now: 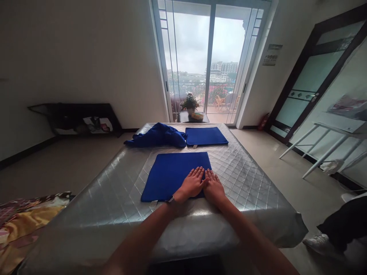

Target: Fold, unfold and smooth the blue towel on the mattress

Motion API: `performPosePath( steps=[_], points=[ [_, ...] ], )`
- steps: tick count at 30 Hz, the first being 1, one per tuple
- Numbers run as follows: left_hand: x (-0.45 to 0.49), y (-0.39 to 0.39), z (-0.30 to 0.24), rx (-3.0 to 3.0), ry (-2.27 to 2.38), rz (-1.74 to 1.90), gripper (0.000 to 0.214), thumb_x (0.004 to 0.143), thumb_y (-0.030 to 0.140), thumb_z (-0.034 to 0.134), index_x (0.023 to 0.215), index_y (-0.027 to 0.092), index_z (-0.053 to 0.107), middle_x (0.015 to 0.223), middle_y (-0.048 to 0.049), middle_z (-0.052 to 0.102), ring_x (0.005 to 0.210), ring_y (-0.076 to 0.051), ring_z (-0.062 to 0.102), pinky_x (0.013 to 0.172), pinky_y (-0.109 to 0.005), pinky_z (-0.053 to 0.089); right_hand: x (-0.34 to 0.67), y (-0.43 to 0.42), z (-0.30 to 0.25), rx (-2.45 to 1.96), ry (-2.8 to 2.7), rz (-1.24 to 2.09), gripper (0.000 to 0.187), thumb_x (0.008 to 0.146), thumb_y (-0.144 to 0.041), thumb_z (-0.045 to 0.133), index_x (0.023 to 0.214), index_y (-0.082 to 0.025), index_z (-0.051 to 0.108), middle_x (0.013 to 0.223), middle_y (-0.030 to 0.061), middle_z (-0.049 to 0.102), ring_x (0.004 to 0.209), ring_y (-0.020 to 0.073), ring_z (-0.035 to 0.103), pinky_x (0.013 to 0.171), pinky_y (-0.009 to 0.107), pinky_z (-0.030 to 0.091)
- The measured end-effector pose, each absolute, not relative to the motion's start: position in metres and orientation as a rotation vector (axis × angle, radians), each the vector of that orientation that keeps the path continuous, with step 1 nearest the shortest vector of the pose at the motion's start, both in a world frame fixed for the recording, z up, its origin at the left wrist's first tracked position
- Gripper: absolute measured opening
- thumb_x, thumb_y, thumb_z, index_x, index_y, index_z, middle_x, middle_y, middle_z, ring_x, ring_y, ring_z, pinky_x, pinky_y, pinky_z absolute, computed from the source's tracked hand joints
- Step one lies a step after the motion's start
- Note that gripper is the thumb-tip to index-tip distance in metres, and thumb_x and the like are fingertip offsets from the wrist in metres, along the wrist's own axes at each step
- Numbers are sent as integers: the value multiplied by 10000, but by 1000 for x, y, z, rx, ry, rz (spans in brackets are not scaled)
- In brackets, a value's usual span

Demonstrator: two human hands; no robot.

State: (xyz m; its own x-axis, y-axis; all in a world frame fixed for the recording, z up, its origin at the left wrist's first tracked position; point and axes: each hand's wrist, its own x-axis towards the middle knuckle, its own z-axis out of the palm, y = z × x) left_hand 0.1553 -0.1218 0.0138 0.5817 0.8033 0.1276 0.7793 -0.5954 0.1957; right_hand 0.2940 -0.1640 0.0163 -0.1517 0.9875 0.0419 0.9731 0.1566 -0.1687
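Note:
A flat blue cloth piece, with a small white tag at its near left edge, lies on the silver quilted table cover. My left hand rests flat on the cloth's right part, fingers stretched forward. Beside it my right hand lies flat along the cloth's right edge, fingers extended, and covers that edge. The thumbs meet or nearly meet. Neither hand grips anything. Farther back lies a second flat blue cloth piece, also tagged. To its left is a crumpled blue cloth heap.
Patterned fabric lies low at the left. A potted plant stands beyond the table by the glass sliding door. At the right are a white-legged stand and a person's shoe near the table corner.

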Motion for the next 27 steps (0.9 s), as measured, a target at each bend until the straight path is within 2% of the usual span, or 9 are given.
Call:
performPosePath(
  steps=[7,13,18,23,27],
  points=[
    [52,-134,7,2513,1614,164,811,1006,669,116,1607,140,245,1679,-104,210,1563,-238,147,1278,-453,144,291,-163,17,-1982,-2235,189,628,1061,-370,246,1595,-40,251,1671,133,197,1555,239,154,1257,406,129],
    [-39,-166,-9,2454,1868,166,807,1014,644,145,1596,97,263,1672,-158,216,1557,-282,173,1256,-490,197,290,-164,22,-1998,-2251,162,624,1061,-357,262,1588,-23,259,1666,147,205,1552,254,170,1253,411,138],
    [-44,-173,-7,2424,1906,217,811,1003,666,217,1591,112,288,1662,-172,239,1542,-310,224,1236,-509,251,292,-176,26,-1980,-2250,86,608,1056,-335,262,1581,-30,287,1656,150,234,1550,255,178,1258,438,135],
    [-28,-174,3,2388,1912,148,859,998,683,173,1583,65,287,1661,-187,209,1548,-300,197,1256,-494,205,297,-201,20,-1870,-2319,193,622,1056,-396,261,1586,-72,296,1658,110,235,1550,209,171,1261,403,169],
    [26,-180,8,2514,1649,205,788,1011,664,176,1608,154,240,1678,-112,178,1556,-245,166,1268,-440,192,298,-209,15,-1880,-2338,238,648,1057,-428,256,1596,-68,248,1672,92,179,1556,201,134,1269,397,145]
  ],
)
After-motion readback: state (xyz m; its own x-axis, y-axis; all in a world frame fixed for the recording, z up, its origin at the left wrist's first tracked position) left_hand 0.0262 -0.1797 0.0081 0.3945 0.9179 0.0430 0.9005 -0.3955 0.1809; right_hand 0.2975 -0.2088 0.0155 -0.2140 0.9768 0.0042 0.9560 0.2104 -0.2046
